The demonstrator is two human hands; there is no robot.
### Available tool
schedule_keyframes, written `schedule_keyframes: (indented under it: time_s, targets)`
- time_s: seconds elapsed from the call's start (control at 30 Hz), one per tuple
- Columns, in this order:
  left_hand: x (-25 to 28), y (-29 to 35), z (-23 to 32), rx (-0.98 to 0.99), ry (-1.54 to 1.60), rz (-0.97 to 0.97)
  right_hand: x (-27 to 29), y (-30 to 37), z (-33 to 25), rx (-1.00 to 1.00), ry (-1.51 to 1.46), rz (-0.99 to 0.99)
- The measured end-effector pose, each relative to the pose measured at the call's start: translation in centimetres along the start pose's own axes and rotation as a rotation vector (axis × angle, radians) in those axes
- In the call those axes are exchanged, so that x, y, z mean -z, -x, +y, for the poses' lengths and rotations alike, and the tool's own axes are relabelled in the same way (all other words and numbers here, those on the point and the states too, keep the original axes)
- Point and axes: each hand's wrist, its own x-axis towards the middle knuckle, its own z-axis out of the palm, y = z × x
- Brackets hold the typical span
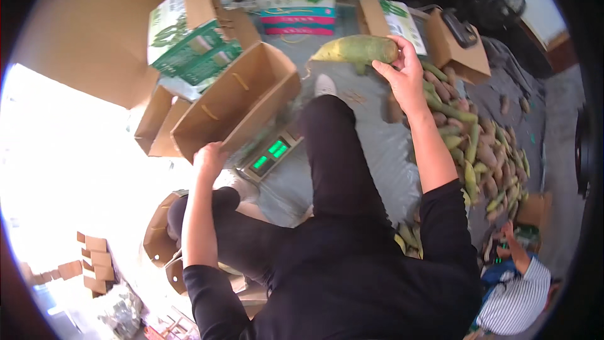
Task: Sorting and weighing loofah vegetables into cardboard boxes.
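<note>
My right hand (pixel 406 72) grips a large green radish (pixel 362 49) by its thick end, its pale tapered tip pointing left. My left hand (pixel 211 160) is closed on the near corner of an open cardboard box (pixel 255 88) with string handles. That box rests tilted on a digital scale (pixel 270 156) with lit green displays; what lies inside it is hidden by its walls. To the right of my right arm spreads a heap of green radishes and reddish-brown roots (pixel 487 151).
Green-and-white printed cartons (pixel 195 44) stand left, beside another open box (pixel 157 119). More printed cartons (pixel 296 0) are stacked ahead. A black fan (pixel 500 3) stands far right, past a cardboard box (pixel 456 50). Another person in a striped shirt (pixel 516 296) works lower right.
</note>
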Motion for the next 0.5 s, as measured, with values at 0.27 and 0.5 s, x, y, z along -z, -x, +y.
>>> schedule_keyframes:
  time_s: [0.27,0.5]
  targets:
    - [-0.8,-0.6,0.4,0.046,-0.043,-0.062,-14.4,-3.1,1.0,0.014,-0.130,-0.364]
    - [-1.5,1.1,-0.4,0.013,-0.082,0.032,-22.9,-2.0,6.2,-0.084,0.256,-0.563]
